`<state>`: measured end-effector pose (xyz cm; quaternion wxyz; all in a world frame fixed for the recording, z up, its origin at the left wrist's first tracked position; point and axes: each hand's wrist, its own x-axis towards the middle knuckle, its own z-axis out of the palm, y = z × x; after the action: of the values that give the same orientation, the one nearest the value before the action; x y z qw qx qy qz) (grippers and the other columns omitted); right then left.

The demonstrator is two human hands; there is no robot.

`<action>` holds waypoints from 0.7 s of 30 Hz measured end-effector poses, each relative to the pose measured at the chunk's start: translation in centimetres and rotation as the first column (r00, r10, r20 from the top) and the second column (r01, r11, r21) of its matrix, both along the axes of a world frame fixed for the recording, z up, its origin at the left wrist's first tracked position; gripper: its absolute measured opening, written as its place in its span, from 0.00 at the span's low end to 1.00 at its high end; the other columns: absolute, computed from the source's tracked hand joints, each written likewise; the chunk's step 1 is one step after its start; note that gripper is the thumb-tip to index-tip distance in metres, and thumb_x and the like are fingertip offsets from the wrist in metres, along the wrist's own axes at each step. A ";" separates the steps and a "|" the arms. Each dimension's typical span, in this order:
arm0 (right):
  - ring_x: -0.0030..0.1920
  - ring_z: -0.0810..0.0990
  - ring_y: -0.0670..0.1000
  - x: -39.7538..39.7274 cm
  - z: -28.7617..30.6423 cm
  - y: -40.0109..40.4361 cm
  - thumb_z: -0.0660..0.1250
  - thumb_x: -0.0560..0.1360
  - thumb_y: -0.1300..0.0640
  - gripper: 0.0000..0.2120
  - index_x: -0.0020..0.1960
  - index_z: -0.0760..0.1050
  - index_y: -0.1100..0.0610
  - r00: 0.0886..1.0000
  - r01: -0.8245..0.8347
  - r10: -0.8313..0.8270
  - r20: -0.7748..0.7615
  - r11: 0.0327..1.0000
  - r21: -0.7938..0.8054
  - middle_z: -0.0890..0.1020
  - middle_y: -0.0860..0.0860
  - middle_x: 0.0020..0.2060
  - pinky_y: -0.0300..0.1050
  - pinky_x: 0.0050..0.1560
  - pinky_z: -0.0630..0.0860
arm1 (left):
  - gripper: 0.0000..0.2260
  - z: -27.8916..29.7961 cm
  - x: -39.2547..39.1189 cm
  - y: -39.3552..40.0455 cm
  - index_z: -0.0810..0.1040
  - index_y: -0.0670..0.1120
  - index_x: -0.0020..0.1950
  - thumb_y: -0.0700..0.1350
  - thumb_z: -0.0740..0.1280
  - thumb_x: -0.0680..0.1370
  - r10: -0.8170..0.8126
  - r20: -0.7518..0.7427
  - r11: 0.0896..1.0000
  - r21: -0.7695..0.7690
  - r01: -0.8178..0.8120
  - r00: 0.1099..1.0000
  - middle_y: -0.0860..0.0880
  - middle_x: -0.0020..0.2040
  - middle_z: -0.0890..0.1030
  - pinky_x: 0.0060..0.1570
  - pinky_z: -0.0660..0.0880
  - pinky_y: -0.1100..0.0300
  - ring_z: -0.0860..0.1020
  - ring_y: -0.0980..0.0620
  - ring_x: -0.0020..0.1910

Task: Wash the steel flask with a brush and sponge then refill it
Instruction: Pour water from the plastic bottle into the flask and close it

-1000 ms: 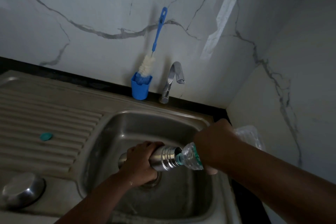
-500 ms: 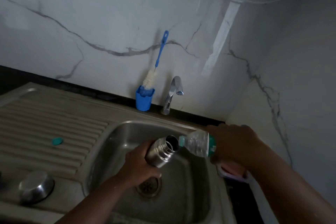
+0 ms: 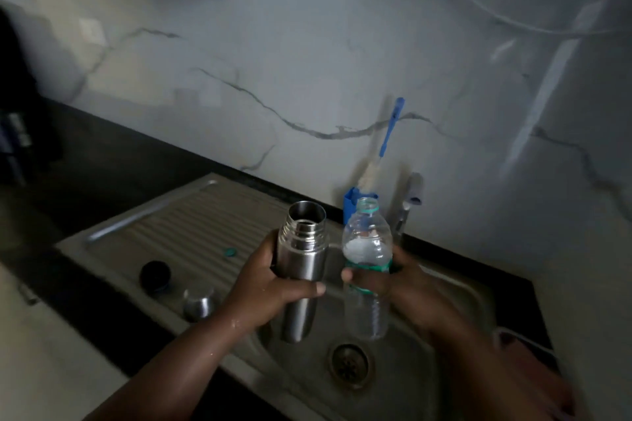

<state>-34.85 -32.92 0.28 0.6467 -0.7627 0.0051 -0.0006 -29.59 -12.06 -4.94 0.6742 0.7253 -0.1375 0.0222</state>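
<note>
Left hand (image 3: 273, 287) grips upright steel flask (image 3: 301, 270) above the steel sink (image 3: 444, 369), mouth uncapped; right hand (image 3: 393, 287) grips clear plastic water bottle (image 3: 367, 270), open, little water left. Refill likely done, flask contents unseen. Capping remains: black stopper (image 3: 155, 276) and steel cup lid (image 3: 199, 301) on drainboard surface (image 3: 191, 232). Blue bottle brush (image 3: 390, 133) parked in holder.

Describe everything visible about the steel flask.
The steel flask is a slim cylinder of brushed, shiny metal with a ribbed, threaded neck and an open mouth; no cap is on it. It stands roughly upright, held in the air above the sink basin, its base near the drain. The left hand grips its middle, thumb across the front. It sits beside the plastic bottle, whether touching is unclear.
</note>
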 end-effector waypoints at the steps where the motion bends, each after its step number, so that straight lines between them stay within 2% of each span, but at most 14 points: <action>1: 0.51 0.84 0.52 0.6 0.1 1.1 0.81 0.58 0.58 0.29 0.58 0.78 0.51 1.000 -0.022 0.022 0.013 1.000 0.019 0.85 0.52 0.50 0.48 0.51 0.80 | 0.30 0.7 -0.1 1.4 0.77 0.54 0.53 0.47 0.82 0.53 0.039 0.018 0.999 0.000 -0.039 0.999 0.52 0.48 0.85 0.48 0.80 0.55 0.83 0.53 0.48; 3: 0.49 0.84 0.51 1.7 0.4 3.2 0.79 0.59 0.59 0.26 0.56 0.78 0.52 0.998 -0.044 0.042 0.055 0.999 0.027 0.85 0.52 0.48 0.45 0.47 0.81 | 0.28 2.0 0.1 4.1 0.77 0.57 0.52 0.45 0.83 0.56 0.108 0.052 0.994 0.010 -0.109 0.993 0.54 0.48 0.84 0.48 0.80 0.55 0.83 0.55 0.46; 6: 0.44 0.84 0.45 3.7 0.5 6.6 0.77 0.63 0.63 0.21 0.53 0.78 0.52 0.994 -0.077 0.075 0.084 0.997 0.025 0.86 0.49 0.45 0.35 0.40 0.79 | 0.28 3.4 1.4 8.7 0.77 0.62 0.52 0.45 0.83 0.57 0.182 0.095 0.983 0.016 -0.185 0.979 0.57 0.49 0.84 0.48 0.80 0.55 0.83 0.57 0.47; 8: 0.45 0.84 0.43 5.5 0.3 9.1 0.79 0.61 0.57 0.23 0.54 0.78 0.49 0.992 -0.093 0.093 0.089 0.996 -0.002 0.85 0.46 0.47 0.35 0.40 0.78 | 0.29 3.9 3.0 11.9 0.77 0.62 0.53 0.45 0.82 0.57 0.231 0.118 0.972 0.007 -0.234 0.966 0.56 0.51 0.84 0.48 0.79 0.55 0.83 0.57 0.48; 10: 0.47 0.83 0.44 7.5 0.1 11.8 0.79 0.61 0.55 0.25 0.55 0.77 0.46 0.992 -0.083 0.083 0.095 0.997 -0.007 0.84 0.44 0.48 0.37 0.44 0.77 | 0.32 4.1 4.8 15.0 0.76 0.59 0.57 0.41 0.83 0.58 0.275 0.132 0.961 -0.007 -0.277 0.952 0.55 0.50 0.84 0.46 0.79 0.59 0.83 0.58 0.48; 12: 0.46 0.83 0.43 9.7 -0.3 14.7 0.78 0.63 0.61 0.23 0.55 0.77 0.48 0.989 -0.069 0.067 0.131 0.998 0.011 0.85 0.44 0.45 0.34 0.41 0.78 | 0.32 4.0 6.6 18.3 0.74 0.55 0.60 0.37 0.82 0.62 0.305 0.134 0.952 -0.006 -0.307 0.943 0.55 0.51 0.83 0.41 0.78 0.66 0.82 0.61 0.47; 14: 0.44 0.84 0.43 11.8 -0.9 17.6 0.78 0.64 0.65 0.22 0.54 0.78 0.50 0.985 -0.047 0.044 0.168 0.999 0.016 0.85 0.44 0.43 0.31 0.39 0.77 | 0.31 3.7 8.8 21.6 0.73 0.58 0.59 0.38 0.81 0.63 0.315 0.134 0.947 0.019 -0.321 0.939 0.57 0.50 0.82 0.39 0.77 0.69 0.81 0.63 0.47; 18: 0.43 0.83 0.41 15.4 -2.5 22.0 0.77 0.65 0.65 0.22 0.55 0.78 0.52 0.980 -0.005 -0.003 0.197 0.999 0.041 0.85 0.45 0.44 0.30 0.39 0.76 | 0.33 1.7 13.3 27.0 0.74 0.59 0.60 0.45 0.83 0.60 0.334 0.105 0.937 0.076 -0.342 0.937 0.59 0.51 0.83 0.48 0.78 0.58 0.82 0.61 0.49; 21: 0.44 0.83 0.42 17.1 -3.3 23.8 0.78 0.65 0.63 0.24 0.58 0.77 0.52 0.982 0.029 -0.035 0.184 0.999 0.040 0.84 0.47 0.47 0.31 0.39 0.76 | 0.34 0.0 15.7 28.9 0.73 0.57 0.62 0.43 0.83 0.61 0.326 0.067 0.938 0.099 -0.331 0.943 0.56 0.52 0.83 0.51 0.80 0.53 0.82 0.60 0.49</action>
<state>-17.72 -9.12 -2.98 0.6584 -0.7470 -0.0426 -0.0815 -13.89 16.87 -4.95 0.6169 0.7729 -0.0323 0.1450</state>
